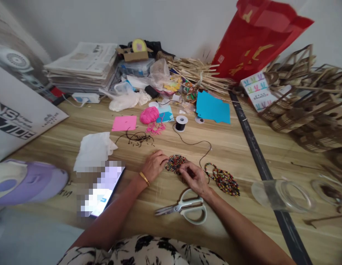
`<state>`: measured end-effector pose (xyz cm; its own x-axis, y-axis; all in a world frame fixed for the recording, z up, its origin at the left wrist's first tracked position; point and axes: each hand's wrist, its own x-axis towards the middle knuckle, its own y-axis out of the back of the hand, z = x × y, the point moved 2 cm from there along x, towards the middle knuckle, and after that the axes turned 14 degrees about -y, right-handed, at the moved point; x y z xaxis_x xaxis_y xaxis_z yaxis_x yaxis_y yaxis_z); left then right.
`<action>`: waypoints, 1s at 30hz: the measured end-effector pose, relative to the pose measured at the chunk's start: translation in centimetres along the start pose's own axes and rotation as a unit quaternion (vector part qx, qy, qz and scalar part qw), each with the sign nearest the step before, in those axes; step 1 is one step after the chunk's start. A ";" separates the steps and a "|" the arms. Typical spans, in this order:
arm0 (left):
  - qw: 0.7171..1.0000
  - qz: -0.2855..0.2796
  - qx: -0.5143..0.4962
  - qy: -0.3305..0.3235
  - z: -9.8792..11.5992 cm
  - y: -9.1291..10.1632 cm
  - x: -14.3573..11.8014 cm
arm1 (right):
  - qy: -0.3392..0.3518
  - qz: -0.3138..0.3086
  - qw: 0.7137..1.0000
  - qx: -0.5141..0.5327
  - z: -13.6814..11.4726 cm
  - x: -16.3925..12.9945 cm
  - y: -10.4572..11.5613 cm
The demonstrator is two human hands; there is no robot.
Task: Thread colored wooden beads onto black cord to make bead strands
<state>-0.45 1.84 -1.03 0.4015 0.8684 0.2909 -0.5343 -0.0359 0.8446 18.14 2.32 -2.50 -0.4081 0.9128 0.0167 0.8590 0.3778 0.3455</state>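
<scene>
Several multicoloured round beads lie in a flat pile on the wooden table. My left hand is at the pile's left edge, fingers drawn together; what they may hold is hidden. At the right edge, my right hand pinches thumb and finger together, with a bit of black cord showing by the fingertips. That cord winds from a white spool and passes behind my right hand. A bundle of strung beads rests to its right. Scissors with pale handles lie nearer me.
Short black cord pieces lie beyond my left hand. Pink yarn, pink paper and blue sheets sit farther back. A phone and white tissue are left. Clear tape rolls and woven baskets stand right.
</scene>
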 end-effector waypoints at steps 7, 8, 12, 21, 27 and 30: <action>1.000 -0.008 0.008 -0.012 0.1 -0.2 -0.2 | -0.003 0.006 1.000 -0.010 0.0 0.0 0.1; 1.000 -0.007 0.004 -0.012 0.1 -0.2 -0.2 | -0.007 0.004 1.000 -0.008 0.0 0.0 0.1; 1.000 0.003 -0.027 -0.009 0.2 -0.2 -0.1 | -0.007 -0.001 1.000 -0.007 -0.1 0.0 0.1; 0.999 -0.013 -0.017 -0.024 0.3 -0.5 -0.2 | -0.008 -0.003 1.000 -0.010 0.0 -0.1 0.1; 0.999 -0.023 -0.009 -0.036 0.5 -0.5 -0.3 | -0.010 0.002 1.000 -0.013 -0.1 0.0 0.1; 0.999 -0.030 -0.025 -0.031 0.6 -0.3 -0.1 | -0.004 0.005 1.000 -0.010 0.0 0.0 0.1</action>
<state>0.15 1.47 -1.04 0.4780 0.8359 0.2699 -0.5444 0.0408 0.8378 18.26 2.38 -2.45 -0.3969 0.9178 0.0118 0.8567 0.3658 0.3637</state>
